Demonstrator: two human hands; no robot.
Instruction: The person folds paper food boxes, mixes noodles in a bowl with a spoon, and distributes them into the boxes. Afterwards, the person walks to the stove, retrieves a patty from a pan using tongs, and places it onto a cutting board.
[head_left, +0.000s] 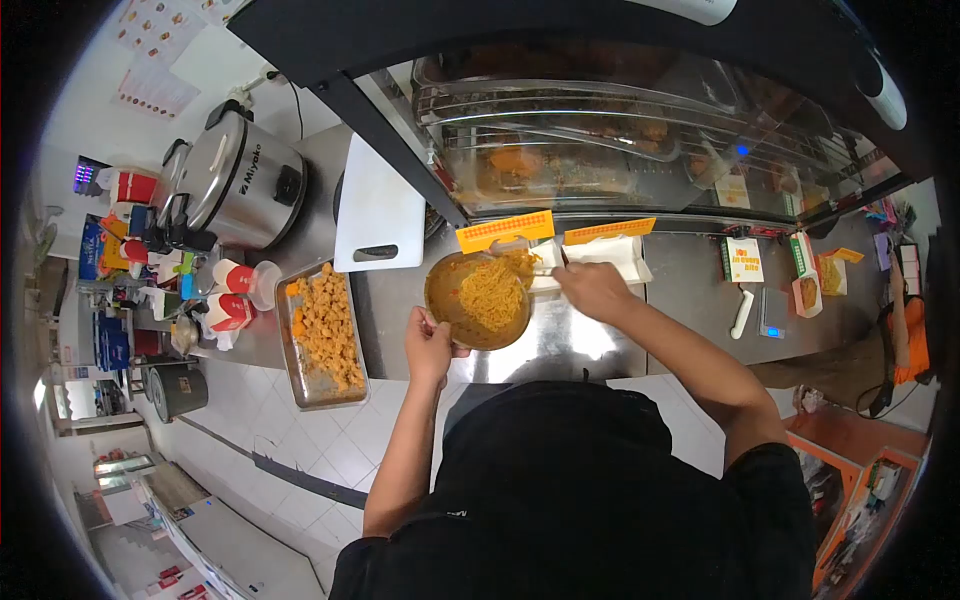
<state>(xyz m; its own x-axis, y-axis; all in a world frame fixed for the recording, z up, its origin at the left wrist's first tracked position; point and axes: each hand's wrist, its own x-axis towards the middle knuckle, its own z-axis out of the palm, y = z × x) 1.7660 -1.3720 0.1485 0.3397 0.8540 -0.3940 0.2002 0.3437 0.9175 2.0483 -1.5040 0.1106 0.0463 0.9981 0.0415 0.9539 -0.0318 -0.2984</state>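
A round metal bowl (443, 312), its inside smeared brown, holds a heap of yellow noodles (492, 296). My left hand (432, 347) grips the bowl's near left rim, thumb on the edge. My right hand (597, 290) is closed around a thin pale-handled utensil (542, 271) that reaches into the bowl's right side; its working end is hidden among the noodles. Just behind the bowl stands an open paper box (545, 254) with a yellow lid flap. Beside it, past my right hand, is a second open white-lined box (606, 258).
A metal tray (299, 375) of fried pieces sits left, overhanging the counter edge. Behind are a white cutting board (380, 215) and a large Miyako cooker (243, 185). A glass display case (600, 150) rises over the back. A small scale (773, 313) and filled boxes (805, 275) stand right.
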